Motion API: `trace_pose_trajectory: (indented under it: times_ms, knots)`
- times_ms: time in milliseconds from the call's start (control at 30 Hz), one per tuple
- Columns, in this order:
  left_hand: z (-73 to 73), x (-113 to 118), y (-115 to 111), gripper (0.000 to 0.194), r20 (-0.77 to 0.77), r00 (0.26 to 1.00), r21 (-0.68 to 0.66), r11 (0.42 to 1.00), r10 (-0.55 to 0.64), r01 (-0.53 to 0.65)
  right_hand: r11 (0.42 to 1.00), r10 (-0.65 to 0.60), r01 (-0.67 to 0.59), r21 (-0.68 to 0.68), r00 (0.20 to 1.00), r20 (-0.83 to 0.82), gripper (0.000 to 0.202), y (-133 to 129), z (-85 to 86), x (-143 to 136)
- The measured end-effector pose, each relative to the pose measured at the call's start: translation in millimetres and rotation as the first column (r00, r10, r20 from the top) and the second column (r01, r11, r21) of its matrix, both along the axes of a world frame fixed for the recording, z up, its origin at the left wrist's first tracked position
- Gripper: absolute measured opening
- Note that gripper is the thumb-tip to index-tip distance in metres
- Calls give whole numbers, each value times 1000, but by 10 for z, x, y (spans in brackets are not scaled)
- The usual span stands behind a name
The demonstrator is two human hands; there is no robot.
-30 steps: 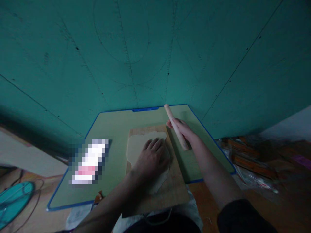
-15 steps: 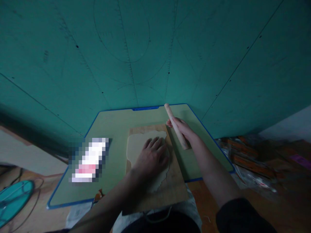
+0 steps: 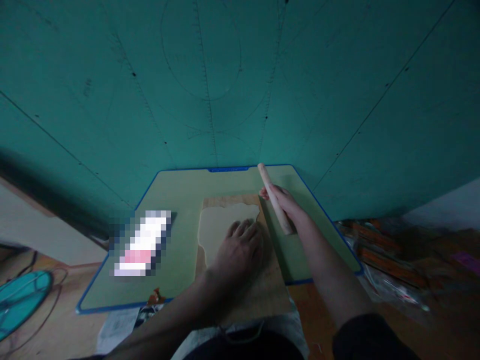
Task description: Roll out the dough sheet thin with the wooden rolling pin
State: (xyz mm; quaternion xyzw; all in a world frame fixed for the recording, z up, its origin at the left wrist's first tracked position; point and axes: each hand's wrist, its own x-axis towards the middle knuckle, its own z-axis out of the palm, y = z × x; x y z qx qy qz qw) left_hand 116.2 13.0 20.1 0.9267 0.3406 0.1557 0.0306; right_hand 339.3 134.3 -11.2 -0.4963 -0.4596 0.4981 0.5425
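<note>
A wooden board (image 3: 275, 295) lies at the front middle of the green table, with a thin, uneven sheet of pale dough (image 3: 213, 225) on it. My left hand (image 3: 240, 250) rests palm down on the right part of the dough, its fingers slightly bent and apart; the dough under the palm is hidden. Off the board's right edge, my right hand (image 3: 281, 199) is wrapped round a wooden rolling pin (image 3: 273, 197), which slants from the table's back edge down towards the right.
The blue-edged green table (image 3: 180, 187) stands against a green wall (image 3: 232, 115). A pixelated bright object (image 3: 144, 242) lies on its left. Plastic-wrapped packages (image 3: 386, 255) are at the floor right, a teal round object (image 3: 26, 300) at the left.
The view has shifted slightly. My left hand has moved a little down and right over the dough, covering its lower part. My right hand still holds the rolling pin in nearly the same place.
</note>
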Motion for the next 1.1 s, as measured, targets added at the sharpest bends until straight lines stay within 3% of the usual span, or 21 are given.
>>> trace_pose_trajectory:
  times_ms: [167, 300, 367, 433, 500, 600, 767, 1100]
  knots:
    - [100, 13, -87, 33, 33, 994, -55, 993, -107, 109, 1000, 9, -9, -1, 1000, 20, 41, -8, -3, 10]
    - [196, -216, -350, 27, 90, 975, -123, 969, -205, 215, 1000, -2, 2, 1, 999, 44, 44, -19, 2, 18]
    - [152, -466, -459, 31, 136, 980, -84, 984, -145, 158, 1000, 3, -3, -1, 999, 52, 45, -23, 4, 20]
    - [44, -748, -508, 40, 218, 976, -21, 1000, 0, 4, 1000, 3, -3, -3, 998, 61, 46, -26, 3, 19]
    - [-92, -980, -509, 41, 224, 946, -53, 972, 235, -229, 1000, -11, 11, 0, 997, 74, 47, -27, -2, 17]
    - [-262, -1113, -486, 43, 159, 898, -50, 911, 411, -408, 1000, -30, 29, 11, 995, 98, 47, -24, -12, 11]
    - [-354, -995, -449, 66, 79, 897, -46, 900, 435, -432, 998, -53, 49, 37, 991, 123, 49, -10, -29, 4]
    - [-339, -1044, -319, 70, 23, 931, -85, 928, 365, -362, 996, -80, 75, 47, 988, 130, 55, 8, -46, 3]
